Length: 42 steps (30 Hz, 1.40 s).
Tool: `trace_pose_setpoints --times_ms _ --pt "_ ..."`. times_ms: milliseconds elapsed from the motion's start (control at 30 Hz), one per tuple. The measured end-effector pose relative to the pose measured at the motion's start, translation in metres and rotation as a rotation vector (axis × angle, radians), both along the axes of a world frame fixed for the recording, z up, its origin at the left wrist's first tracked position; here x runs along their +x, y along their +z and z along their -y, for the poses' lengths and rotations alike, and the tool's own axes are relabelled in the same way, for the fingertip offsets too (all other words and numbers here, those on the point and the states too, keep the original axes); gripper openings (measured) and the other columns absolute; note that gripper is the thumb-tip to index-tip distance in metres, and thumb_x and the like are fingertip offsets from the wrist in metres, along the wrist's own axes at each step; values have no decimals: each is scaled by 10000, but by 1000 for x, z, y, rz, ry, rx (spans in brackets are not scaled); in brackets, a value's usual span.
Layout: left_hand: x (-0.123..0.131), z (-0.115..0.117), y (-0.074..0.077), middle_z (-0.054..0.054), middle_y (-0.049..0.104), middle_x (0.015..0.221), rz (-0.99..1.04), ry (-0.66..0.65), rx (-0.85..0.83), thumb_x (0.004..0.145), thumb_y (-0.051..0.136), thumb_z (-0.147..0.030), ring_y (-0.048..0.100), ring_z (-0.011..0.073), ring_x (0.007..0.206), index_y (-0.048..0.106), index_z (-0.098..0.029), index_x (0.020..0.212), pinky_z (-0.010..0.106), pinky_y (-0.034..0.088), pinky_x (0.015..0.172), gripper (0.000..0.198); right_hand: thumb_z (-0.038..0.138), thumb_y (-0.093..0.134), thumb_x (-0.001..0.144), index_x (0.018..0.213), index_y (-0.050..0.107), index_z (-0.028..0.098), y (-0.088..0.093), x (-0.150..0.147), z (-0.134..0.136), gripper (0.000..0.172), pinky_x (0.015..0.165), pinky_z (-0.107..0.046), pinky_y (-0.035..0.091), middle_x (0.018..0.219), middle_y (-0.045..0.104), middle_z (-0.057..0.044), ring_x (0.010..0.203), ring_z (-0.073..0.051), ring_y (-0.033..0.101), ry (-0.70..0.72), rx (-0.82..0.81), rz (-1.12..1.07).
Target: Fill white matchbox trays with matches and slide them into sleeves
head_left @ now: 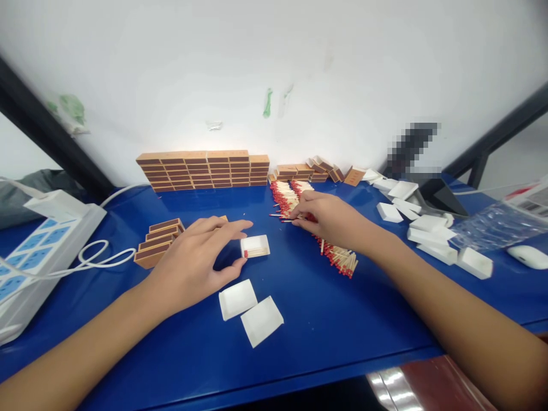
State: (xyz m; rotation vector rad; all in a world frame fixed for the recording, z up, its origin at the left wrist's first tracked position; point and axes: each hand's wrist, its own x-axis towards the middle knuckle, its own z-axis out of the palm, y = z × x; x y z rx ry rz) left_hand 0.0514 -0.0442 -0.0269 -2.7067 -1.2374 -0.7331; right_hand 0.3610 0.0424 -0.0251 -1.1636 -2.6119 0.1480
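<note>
My left hand (199, 251) rests with its fingers apart at the left end of a small white matchbox tray (256, 246). Its thumb lies close to the tray's near left corner; I cannot tell whether it touches. A few matchsticks (257, 252) lie inside that tray along its near side. My right hand (323, 217) reaches into the pile of red-tipped matches (287, 195), thumb and index finger pinched on matchsticks at the pile's left edge. Two white trays (238, 299) lie on the blue table nearer to me.
Matchboxes (205, 171) are stacked against the wall, and a short row (160, 242) sits beside my left hand. Loose matchboxes (323, 168) lie behind the matches. Several white trays (432, 234) are heaped at right. A power strip (47, 251) with white cables stands at left.
</note>
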Motion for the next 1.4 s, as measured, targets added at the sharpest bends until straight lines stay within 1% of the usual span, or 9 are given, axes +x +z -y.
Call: trace_pose_setpoints --times_ms 133,333,533,633,833,1000,1167,1267,1400 --pt "0 -1 -1 62 757 1307 -7 0 -1 988 638 -319 681 285 1250 561 -225 1435 460 547 1076 463 179 641 984 1048 806 189 0 1 1 177 764 -354 471 957 671 -93 862 -225 627 -7 22 2" --pt "0 -1 -1 83 756 1290 -12 -5 5 990 636 -326 687 287 1234 566 -217 1436 472 556 1065 464 188 630 981 975 767 177 2 -1 1 138 744 -340 462 979 674 -92 842 -204 617 -2 -37 -15" --pt "0 0 -1 85 761 1282 -6 -6 -4 985 641 -316 685 296 1240 573 -220 1436 482 552 1069 466 215 643 960 868 701 193 6 5 -1 111 727 -339 440 916 672 -71 811 -201 606 -89 30 1" --pt "0 0 -1 90 757 1288 -2 -12 -7 986 640 -318 685 293 1236 581 -216 1431 479 548 1074 461 214 647 949 846 685 195 6 6 -2 111 725 -342 439 887 668 -69 819 -208 606 -82 13 44" --pt "0 -1 -1 84 760 1281 -9 -8 -12 991 633 -320 675 297 1250 554 -218 1457 488 549 1072 483 161 601 952 871 675 181 3 2 0 112 716 -339 436 914 678 -81 818 -208 604 -65 -30 47" --pt "0 -1 -1 84 752 1304 -16 -6 -13 990 631 -329 678 286 1245 559 -232 1444 479 550 1077 469 175 625 964 870 655 185 4 2 1 99 707 -318 431 926 659 -73 786 -186 592 -76 -47 20" --pt "0 -1 -1 82 751 1308 -17 -2 -16 989 629 -330 675 288 1250 557 -237 1453 477 549 1080 478 230 609 999 895 655 190 5 -5 7 121 719 -314 442 967 680 -81 827 -192 616 -45 -58 -9" --pt "0 -1 -1 77 750 1314 -13 3 -28 988 630 -329 672 290 1265 550 -247 1462 480 543 1094 488 240 596 1015 900 660 192 2 -11 9 141 733 -322 446 993 690 -87 849 -198 629 -55 -39 15" --pt "0 -1 -1 83 752 1308 -5 -1 -12 987 636 -328 678 293 1260 561 -236 1451 485 549 1089 480 233 615 1008 929 685 191 0 -13 8 114 757 -327 456 1018 697 -86 898 -211 643 -70 -42 33"
